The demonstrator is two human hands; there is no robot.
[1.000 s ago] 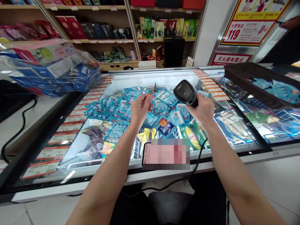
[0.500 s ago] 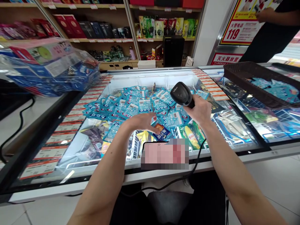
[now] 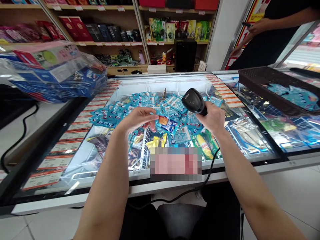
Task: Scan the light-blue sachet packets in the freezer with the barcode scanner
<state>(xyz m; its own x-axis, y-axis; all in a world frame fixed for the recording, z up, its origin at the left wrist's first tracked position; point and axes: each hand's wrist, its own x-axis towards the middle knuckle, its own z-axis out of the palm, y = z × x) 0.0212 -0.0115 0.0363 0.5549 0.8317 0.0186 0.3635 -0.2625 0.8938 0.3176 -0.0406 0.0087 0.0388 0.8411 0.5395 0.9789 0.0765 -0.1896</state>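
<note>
Between the thumb and fingers of my left hand (image 3: 137, 120) is the edge of a small dark blue packet (image 3: 168, 124) with an orange patch, held above the glass. My right hand (image 3: 213, 116) is closed round the handle of a black barcode scanner (image 3: 193, 100), its head tilted toward the packets. Under and around both hands, many light blue packets (image 3: 147, 99) with barcodes lie in a loose heap on the freezer's glass top. A phone (image 3: 175, 165) with a blurred screen lies at the near edge, below the packet.
Blue boxes in clear plastic wrap (image 3: 57, 73) stand at the left. A brown basket (image 3: 252, 75) with more light blue packets sits at the right. The scanner's black cable (image 3: 212, 166) hangs over the front edge. Another person's arm (image 3: 265, 26) shows at upper right.
My left hand has lifted the dark blue packet and moved it up and slightly left, away from the phone. The scanner stays nearly still. The other person at upper right has shifted left.
</note>
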